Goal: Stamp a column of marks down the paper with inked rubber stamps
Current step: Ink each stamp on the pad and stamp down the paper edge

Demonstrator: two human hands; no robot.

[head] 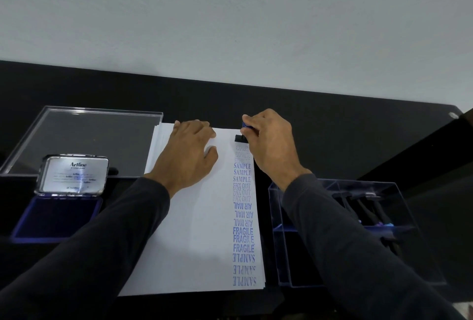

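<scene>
A white sheet of paper lies on top of a stack on the black table. A column of blue marks runs down its right edge, reading SAMPLE, FAX OUT, AIR MAIL and FRAGILE. My right hand grips a rubber stamp with a blue handle and black base, pressed on the paper at the top of the column. My left hand rests flat on the upper part of the sheet, fingers straight. The open blue ink pad sits at the left with its silver lid raised.
A clear acrylic tray lies at the back left behind the ink pad. A clear acrylic box holding several more stamps stands right of the paper. The table's far edge meets a pale wall.
</scene>
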